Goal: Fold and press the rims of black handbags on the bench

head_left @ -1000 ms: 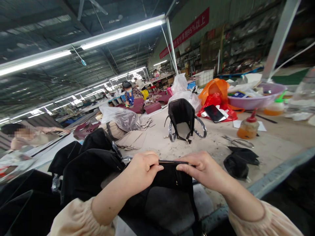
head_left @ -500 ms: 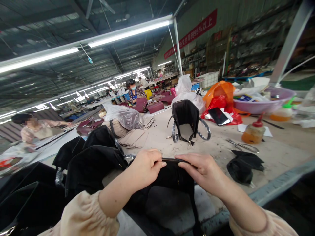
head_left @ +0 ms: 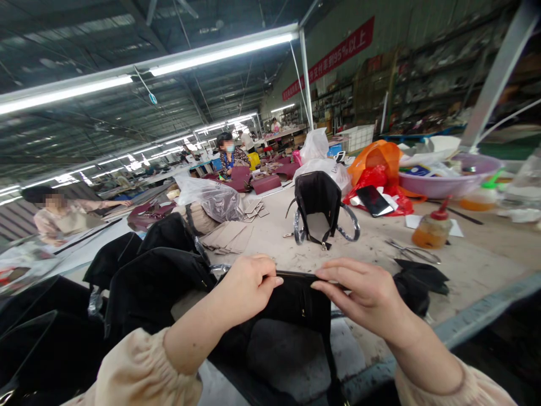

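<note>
The table stretches beyond and to the right of the bag, which is held open at the table's near edge. A black bag pile lies just left of the bag. A purple basin stands well beyond it and to the right; a second bag stands open straight beyond it.

The left hand pinches the bag's rim between thumb and curled fingers. The right hand has its thumb and fingers narrowly parted around the rim; how hard it presses, I cannot tell. It has moved outward along the rim in the last half second, towards the bag's right corner, while the left has barely shifted, so a longer stretch shows between them. That suggests the right hand is working along the edge while the left steadies it.

Right of the bag lies a black cloth; past that, a red-capped bottle and scissors.
</note>
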A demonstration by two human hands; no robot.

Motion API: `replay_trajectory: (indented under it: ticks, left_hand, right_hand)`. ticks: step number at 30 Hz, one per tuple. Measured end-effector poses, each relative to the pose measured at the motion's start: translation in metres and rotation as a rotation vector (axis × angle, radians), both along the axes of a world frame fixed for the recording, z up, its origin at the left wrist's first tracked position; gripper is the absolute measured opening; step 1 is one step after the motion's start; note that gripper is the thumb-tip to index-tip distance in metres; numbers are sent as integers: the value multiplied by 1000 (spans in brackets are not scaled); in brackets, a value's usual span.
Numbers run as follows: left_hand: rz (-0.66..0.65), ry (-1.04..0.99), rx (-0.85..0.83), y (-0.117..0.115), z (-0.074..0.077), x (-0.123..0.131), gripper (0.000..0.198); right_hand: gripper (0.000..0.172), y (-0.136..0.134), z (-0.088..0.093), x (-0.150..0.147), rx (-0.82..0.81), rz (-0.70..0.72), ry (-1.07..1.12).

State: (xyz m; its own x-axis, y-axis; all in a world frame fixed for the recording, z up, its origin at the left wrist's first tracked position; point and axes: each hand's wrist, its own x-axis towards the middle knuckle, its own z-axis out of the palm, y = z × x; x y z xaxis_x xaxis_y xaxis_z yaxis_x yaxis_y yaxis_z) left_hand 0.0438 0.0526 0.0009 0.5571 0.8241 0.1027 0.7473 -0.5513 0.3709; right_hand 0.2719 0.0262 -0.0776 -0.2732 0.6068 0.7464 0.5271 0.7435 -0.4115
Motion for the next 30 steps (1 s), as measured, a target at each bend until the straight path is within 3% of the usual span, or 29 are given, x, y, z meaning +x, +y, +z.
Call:
replay_trajectory:
  ticks: [7, 13, 19, 25, 30]
  left_hand:
    - [6, 7, 1, 0, 1, 2, 29]
    - [15, 21, 3, 0, 0, 2, 29]
    - [33, 31, 5, 2, -1, 2, 26]
    - [25, 43, 4, 0, 2, 2, 26]
    - [26, 34, 10, 0, 1, 1, 25]
  right_hand:
    - [19, 0, 8, -23, -181, -45, 120]
    - [33, 1, 13, -50, -363, -128, 65]
    - [30, -3, 18, -39, -421, -77, 152]
    - [30, -6, 22, -26, -608, -121, 271]
    - [28, -4, 21, -24, -555, -4, 215]
